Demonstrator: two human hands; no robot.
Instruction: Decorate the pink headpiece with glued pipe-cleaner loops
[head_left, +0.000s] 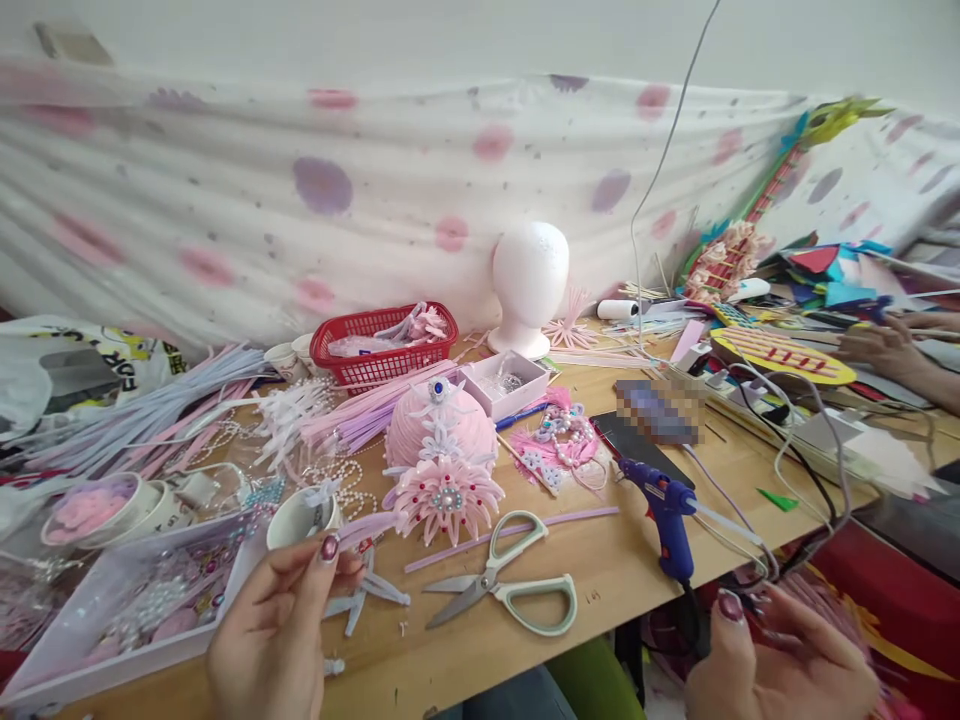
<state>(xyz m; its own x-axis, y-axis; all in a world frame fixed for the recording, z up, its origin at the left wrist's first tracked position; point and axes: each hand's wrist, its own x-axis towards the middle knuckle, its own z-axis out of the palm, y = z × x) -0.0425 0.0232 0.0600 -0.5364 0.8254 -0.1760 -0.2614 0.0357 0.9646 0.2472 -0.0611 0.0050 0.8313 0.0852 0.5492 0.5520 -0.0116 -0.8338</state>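
Note:
My left hand (274, 620) is at the table's front edge, thumb and finger pinched on a lavender pipe cleaner piece (367, 528) that points toward a pink flower (448, 498) with pearls and red beads. Behind the flower sits a pink dome-shaped piece (442, 425) with a blue gem on top. My right hand (780, 655) hovers off the table edge at the lower right, fingers curled and thumb tip against them; what it holds, if anything, I cannot make out. Open-bladed scissors (495, 580) lie between the hands. A blue hot glue gun (660, 510) rests nearer my right hand.
A white box of beads (127, 640) and paper cups (296, 515) stand left. Farther back are a red basket (382, 345) and a white foam head (529, 285). Cables (832, 470) cross the right side, where another person's hand (885, 345) shows.

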